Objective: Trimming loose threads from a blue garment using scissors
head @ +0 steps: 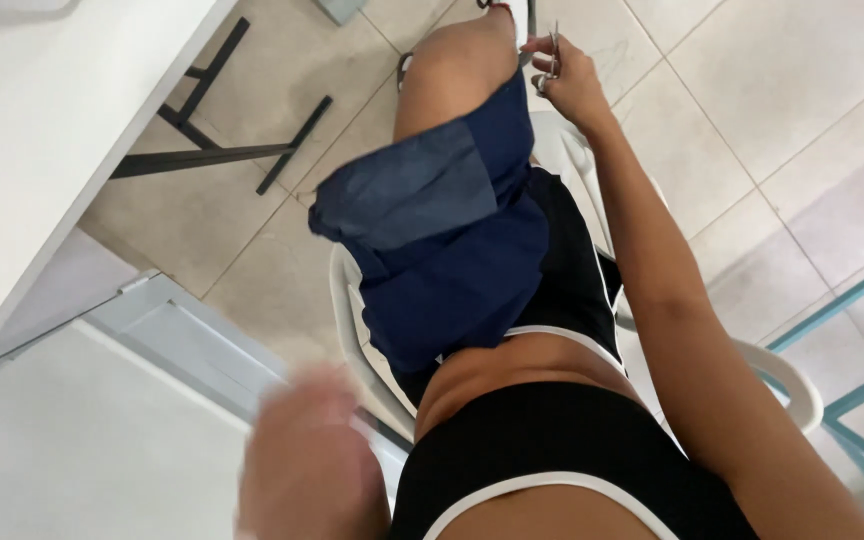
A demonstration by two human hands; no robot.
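Observation:
I sit on a white plastic chair (782, 380) and look down at my lap. A piece of dark blue fabric (442, 230) lies draped over my thigh. My right hand (567, 80) is stretched out past my knee and grips a pair of metal scissors (548, 62) at the far edge of the fabric. My left hand (302, 460) is close to the camera at the bottom left, blurred. Whether it holds anything cannot be made out.
A white table (42, 150) with a black metal frame (212, 140) stands at the left. The floor is pale tile (752, 90). A light grey panel (182, 340) lies at the lower left. Teal metal bars (852, 300) stand at the right edge.

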